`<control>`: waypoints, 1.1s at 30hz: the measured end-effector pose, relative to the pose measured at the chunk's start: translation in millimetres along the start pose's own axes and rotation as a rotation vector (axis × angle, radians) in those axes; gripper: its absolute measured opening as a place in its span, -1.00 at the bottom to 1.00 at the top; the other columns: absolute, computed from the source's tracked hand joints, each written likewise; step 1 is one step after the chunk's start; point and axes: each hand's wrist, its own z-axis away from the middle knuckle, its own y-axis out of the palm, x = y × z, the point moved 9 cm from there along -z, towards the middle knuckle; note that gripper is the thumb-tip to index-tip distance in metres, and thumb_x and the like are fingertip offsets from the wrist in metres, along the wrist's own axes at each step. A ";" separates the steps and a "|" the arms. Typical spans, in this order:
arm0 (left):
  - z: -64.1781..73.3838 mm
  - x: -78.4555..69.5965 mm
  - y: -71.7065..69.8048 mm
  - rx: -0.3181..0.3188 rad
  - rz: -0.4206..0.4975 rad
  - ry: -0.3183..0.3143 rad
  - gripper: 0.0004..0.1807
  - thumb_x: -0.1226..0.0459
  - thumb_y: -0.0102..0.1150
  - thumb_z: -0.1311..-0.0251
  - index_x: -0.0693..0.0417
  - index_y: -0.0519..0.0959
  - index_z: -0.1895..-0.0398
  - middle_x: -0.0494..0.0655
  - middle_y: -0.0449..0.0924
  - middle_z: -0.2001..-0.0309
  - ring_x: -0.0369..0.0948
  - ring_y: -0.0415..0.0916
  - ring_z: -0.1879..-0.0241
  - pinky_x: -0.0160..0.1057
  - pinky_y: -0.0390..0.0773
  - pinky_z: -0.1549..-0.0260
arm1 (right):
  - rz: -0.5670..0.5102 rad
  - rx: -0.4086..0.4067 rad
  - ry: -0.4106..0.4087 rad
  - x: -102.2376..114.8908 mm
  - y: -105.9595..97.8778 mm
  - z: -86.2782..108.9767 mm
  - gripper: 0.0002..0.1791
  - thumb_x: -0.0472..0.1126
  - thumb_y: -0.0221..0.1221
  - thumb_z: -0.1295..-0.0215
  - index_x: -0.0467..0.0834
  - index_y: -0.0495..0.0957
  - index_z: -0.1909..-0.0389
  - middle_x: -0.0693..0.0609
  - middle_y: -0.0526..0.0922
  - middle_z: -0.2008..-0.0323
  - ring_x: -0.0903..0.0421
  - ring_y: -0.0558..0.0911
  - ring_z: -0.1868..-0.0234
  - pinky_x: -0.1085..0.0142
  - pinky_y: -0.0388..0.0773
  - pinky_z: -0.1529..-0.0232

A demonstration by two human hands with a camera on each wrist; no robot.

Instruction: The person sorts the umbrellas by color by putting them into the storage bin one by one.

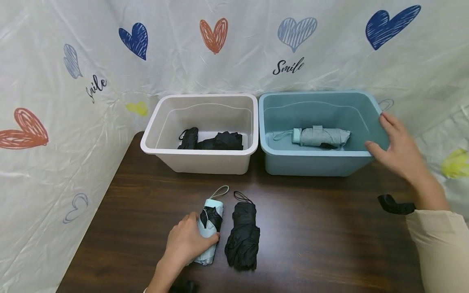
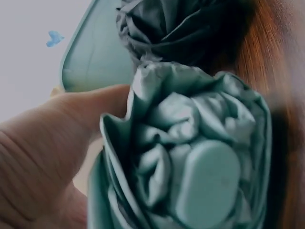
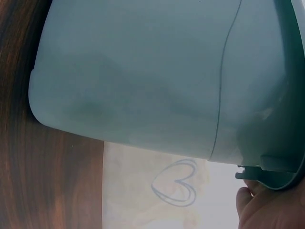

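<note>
My left hand [image 1: 188, 240] grips a light blue folded umbrella [image 1: 210, 226] on the table, thumb on its right side. In the left wrist view the umbrella's bunched pale fabric [image 2: 176, 119] and oval end [image 2: 209, 183] face the camera. Just to its right lies a black folded umbrella [image 1: 243, 236] with a looped wrist strap. At the right, my right hand [image 1: 401, 148] holds the front right corner of the blue bin [image 1: 307, 162], thumb at the front rim. Inside that bin lies another light blue umbrella [image 1: 322, 136], strap pointing left.
Left of the blue bin stands a beige bin [image 1: 205, 160] with black folded umbrellas [image 1: 221, 141] in it. Both bins sit at the back of the dark wooden table [image 1: 315, 236], against a white sheet [image 1: 249, 73] printed with hearts.
</note>
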 end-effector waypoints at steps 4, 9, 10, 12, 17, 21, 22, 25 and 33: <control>-2.6 10.8 0.1 0.047 0.042 -0.033 -0.11 -0.25 0.55 0.08 0.19 0.59 -0.17 -0.02 0.73 0.16 -0.10 0.61 0.28 -0.02 0.57 0.27 | 0.001 -0.005 0.000 -0.9 0.3 0.9 -0.08 -0.05 0.08 -0.48 -0.34 -0.08 -0.68 -0.30 -0.09 -0.72 -0.44 -0.06 -0.69 -0.46 -0.11 -0.59; -3.7 18.9 -4.8 0.061 0.075 -0.044 -0.12 -0.26 0.52 0.03 0.17 0.61 -0.21 -0.01 0.76 0.09 -0.09 0.66 0.19 0.01 0.58 0.22 | 0.002 -0.020 -0.013 -1.8 -1.2 1.7 -0.09 -0.06 0.09 -0.47 -0.32 -0.05 -0.68 -0.29 -0.06 -0.72 -0.45 -0.03 -0.68 -0.46 -0.10 -0.58; -3.5 19.9 -5.9 0.064 0.082 -0.046 -0.12 -0.27 0.52 0.02 0.16 0.61 -0.22 0.00 0.76 0.07 -0.07 0.67 0.16 0.03 0.59 0.18 | 0.003 -0.021 -0.013 -2.2 -1.3 1.9 -0.09 -0.06 0.10 -0.46 -0.32 -0.05 -0.68 -0.29 -0.06 -0.72 -0.45 -0.03 -0.68 -0.46 -0.10 -0.58; -2.8 20.3 -8.9 0.065 0.110 -0.045 -0.13 -0.27 0.51 0.01 0.15 0.62 -0.22 0.03 0.76 0.03 -0.05 0.68 0.10 0.06 0.61 0.13 | 0.002 -0.022 -0.015 -2.6 -1.3 2.0 -0.09 -0.06 0.10 -0.46 -0.31 -0.05 -0.68 -0.28 -0.06 -0.72 -0.45 -0.03 -0.68 -0.46 -0.10 -0.58; -0.3 15.3 -19.4 0.065 0.211 -0.019 -0.14 -0.24 0.53 0.00 0.17 0.62 -0.21 0.04 0.73 0.02 -0.06 0.65 0.03 0.05 0.64 0.08 | 0.001 -0.018 -0.010 -2.9 -0.4 1.8 -0.09 -0.06 0.09 -0.47 -0.31 -0.06 -0.69 -0.28 -0.08 -0.72 -0.44 -0.05 -0.69 -0.45 -0.12 -0.59; -0.5 11.9 -26.6 0.077 0.304 0.010 -0.18 -0.18 0.56 -0.01 0.16 0.62 -0.23 -0.01 0.72 0.04 -0.13 0.63 0.06 -0.06 0.64 0.12 | 0.005 -0.026 -0.010 -3.0 -0.8 0.6 -0.09 -0.05 0.09 -0.46 -0.33 -0.04 -0.68 -0.30 -0.05 -0.71 -0.45 -0.03 -0.68 -0.45 -0.10 -0.59; -1.3 10.8 -27.8 0.084 0.339 0.026 -0.21 -0.14 0.56 -0.02 0.15 0.62 -0.22 -0.02 0.72 0.09 -0.15 0.62 0.11 -0.11 0.63 0.16 | 0.005 -0.026 -0.010 -3.2 -0.7 0.4 -0.09 -0.05 0.09 -0.46 -0.34 -0.04 -0.68 -0.30 -0.05 -0.71 -0.45 -0.03 -0.68 -0.44 -0.10 -0.59; -3.8 9.1 -30.0 0.119 0.479 0.079 -0.33 -0.02 0.56 -0.09 0.17 0.63 -0.18 -0.04 0.72 0.18 -0.21 0.62 0.26 -0.25 0.62 0.27 | 0.004 -0.025 -0.009 -2.8 -0.7 0.5 -0.09 -0.06 0.09 -0.46 -0.34 -0.04 -0.68 -0.30 -0.05 -0.71 -0.45 -0.03 -0.68 -0.44 -0.11 -0.59; -5.7 3.4 -48.4 0.180 0.629 0.202 -0.42 0.14 0.51 -0.19 0.29 0.58 -0.17 -0.07 0.60 0.37 -0.34 0.41 0.51 -0.39 0.46 0.47 | -0.003 -0.023 -0.011 -2.8 -0.3 1.0 -0.09 -0.06 0.09 -0.48 -0.34 -0.05 -0.68 -0.30 -0.06 -0.71 -0.45 -0.04 -0.68 -0.44 -0.11 -0.60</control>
